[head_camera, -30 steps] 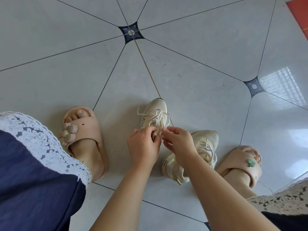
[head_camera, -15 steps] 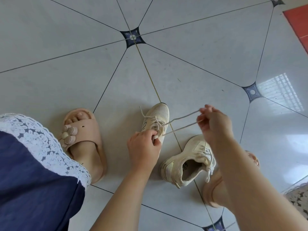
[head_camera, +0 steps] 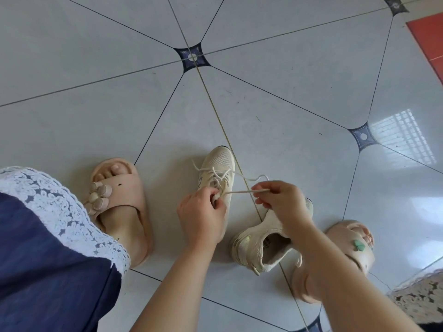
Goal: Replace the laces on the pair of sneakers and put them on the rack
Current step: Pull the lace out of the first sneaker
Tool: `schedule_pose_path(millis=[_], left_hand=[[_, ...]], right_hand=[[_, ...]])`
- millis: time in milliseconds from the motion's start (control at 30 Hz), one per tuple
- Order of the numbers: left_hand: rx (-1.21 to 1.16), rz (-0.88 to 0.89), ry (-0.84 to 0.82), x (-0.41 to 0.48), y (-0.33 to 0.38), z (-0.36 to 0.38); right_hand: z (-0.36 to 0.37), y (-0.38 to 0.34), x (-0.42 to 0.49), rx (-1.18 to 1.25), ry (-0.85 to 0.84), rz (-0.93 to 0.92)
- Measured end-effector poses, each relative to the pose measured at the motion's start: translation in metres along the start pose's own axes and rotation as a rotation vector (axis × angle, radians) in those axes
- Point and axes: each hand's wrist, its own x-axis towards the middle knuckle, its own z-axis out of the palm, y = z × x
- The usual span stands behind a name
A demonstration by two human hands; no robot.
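Two sneakers lie unfinished: left hand [head_camera: 202, 213] pins the upright sneaker [head_camera: 217, 174], right hand [head_camera: 282, 200] at three o'clock pinches its lace [head_camera: 239, 192]; racking remains.

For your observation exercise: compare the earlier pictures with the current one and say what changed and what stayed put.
The right hand pulled the lace out to the right, then came partway back, still pinching it. The left hand stayed gripping the upright sneaker. The second sneaker still lies beside it on the tiled floor.
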Motion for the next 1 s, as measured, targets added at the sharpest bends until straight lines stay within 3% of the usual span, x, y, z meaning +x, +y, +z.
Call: schedule_pose_path(millis=[33,133,233,500,667,800,900,1000], left_hand=[[-0.005,-0.002,-0.002,0.001,0.001,0.0],[-0.006,0.013,-0.031,-0.002,0.002,0.001],[-0.002,0.024,-0.027,-0.003,0.003,0.001],[0.036,0.044,-0.043,-0.002,0.002,0.002],[0.027,-0.037,-0.02,0.002,0.0,-0.001],[0.046,0.046,-0.075,-0.004,0.001,-0.001],[0.005,0.09,-0.055,-0.006,0.0,-0.002],[-0.101,0.012,-0.058,-0.004,-0.004,-0.004]], right_hand=[[-0.01,-0.002,0.001,0.041,-0.048,0.001],[-0.006,0.003,-0.001,-0.201,-0.102,-0.007],[0.024,0.011,-0.011,-0.102,-0.149,-0.016],[0.044,0.007,-0.007,0.038,0.051,0.015],[-0.032,-0.009,0.017,0.577,0.409,0.198],[-0.078,-0.031,0.024,0.797,0.335,0.088],[-0.059,-0.037,0.025,0.68,0.246,0.072],[-0.023,-0.029,0.016,0.307,0.161,0.052]])
